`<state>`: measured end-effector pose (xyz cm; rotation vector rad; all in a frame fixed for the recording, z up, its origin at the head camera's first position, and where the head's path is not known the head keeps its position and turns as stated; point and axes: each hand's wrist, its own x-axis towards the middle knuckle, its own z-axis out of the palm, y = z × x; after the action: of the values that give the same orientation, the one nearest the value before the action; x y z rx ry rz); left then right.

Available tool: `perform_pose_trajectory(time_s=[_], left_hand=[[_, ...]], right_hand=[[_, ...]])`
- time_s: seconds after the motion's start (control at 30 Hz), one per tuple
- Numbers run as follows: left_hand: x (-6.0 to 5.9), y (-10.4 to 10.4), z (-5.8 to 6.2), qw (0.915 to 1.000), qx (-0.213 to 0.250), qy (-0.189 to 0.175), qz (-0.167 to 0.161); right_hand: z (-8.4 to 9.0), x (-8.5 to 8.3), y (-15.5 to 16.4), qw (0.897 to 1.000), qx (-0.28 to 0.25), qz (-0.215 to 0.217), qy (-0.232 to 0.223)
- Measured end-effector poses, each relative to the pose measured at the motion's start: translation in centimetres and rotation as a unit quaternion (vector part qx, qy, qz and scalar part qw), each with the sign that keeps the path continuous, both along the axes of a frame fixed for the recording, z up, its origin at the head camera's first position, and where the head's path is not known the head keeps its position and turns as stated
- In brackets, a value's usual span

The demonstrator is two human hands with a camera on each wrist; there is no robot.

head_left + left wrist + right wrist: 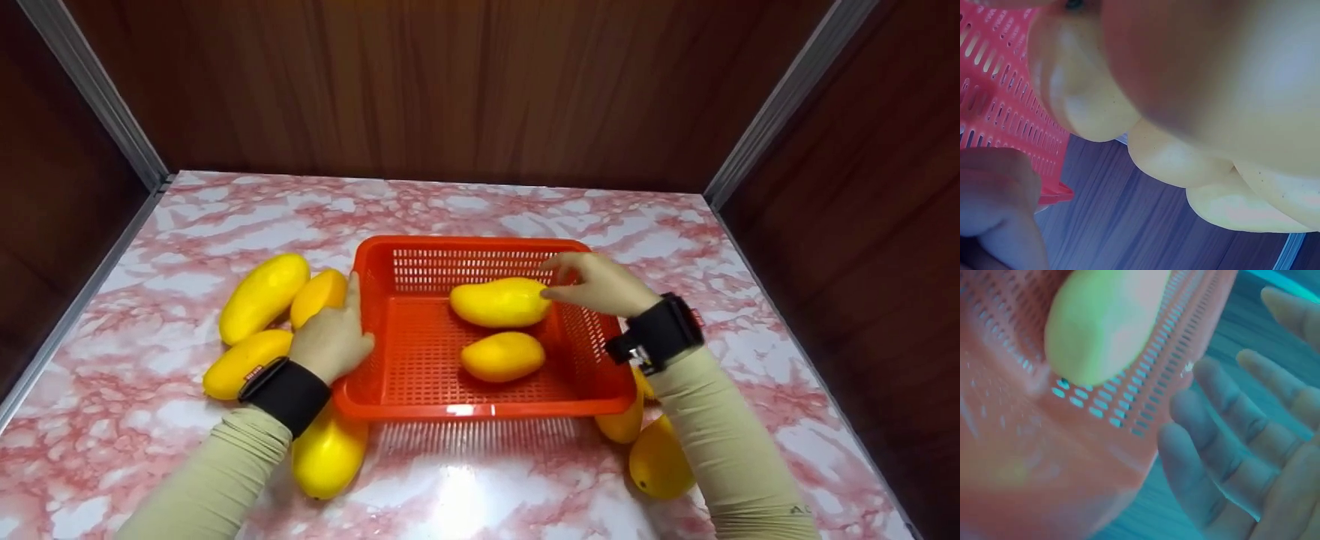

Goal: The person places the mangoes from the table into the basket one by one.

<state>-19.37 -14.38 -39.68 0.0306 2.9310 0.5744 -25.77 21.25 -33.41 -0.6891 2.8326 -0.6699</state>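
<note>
An orange-red plastic basket with slotted walls stands mid-table. Two yellow mangoes lie inside: a larger mango behind a smaller mango. My left hand is at the basket's left wall, index finger straight along the rim and thumb spread toward the inside. Beside its fingers sits an outside mango. Over the right side of the basket is my right hand, its fingertips near the larger mango's end. In the right wrist view its fingers are spread, apart from the mango.
Left of the basket lie more mangoes, among them a long mango, and a mango sits by the front left corner. Several more, including a mango, lie at the front right, partly behind my right arm. Wood-patterned walls enclose the marbled table.
</note>
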Motion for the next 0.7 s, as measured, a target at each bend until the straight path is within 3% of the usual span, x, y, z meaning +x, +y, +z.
perform_pose_trajectory(time_s=[0.23, 0.5, 0.7], left_hand=[[0.0, 0.0, 0.0, 1.0, -0.005, 0.002, -0.005], [0.1, 0.1, 0.2, 1.0, 0.005, -0.001, -0.001], [-0.1, 0.1, 0.1, 1.0, 0.0, -0.008, 0.002]], right_hand=[[0.8, -0.1, 2.8, 0.999, -0.009, -0.047, 0.014], [0.6, 0.1, 6.6, 0.993, 0.07, -0.088, -0.039], [-0.2, 0.6, 9.0, 0.99, 0.082, -0.092, -0.068]])
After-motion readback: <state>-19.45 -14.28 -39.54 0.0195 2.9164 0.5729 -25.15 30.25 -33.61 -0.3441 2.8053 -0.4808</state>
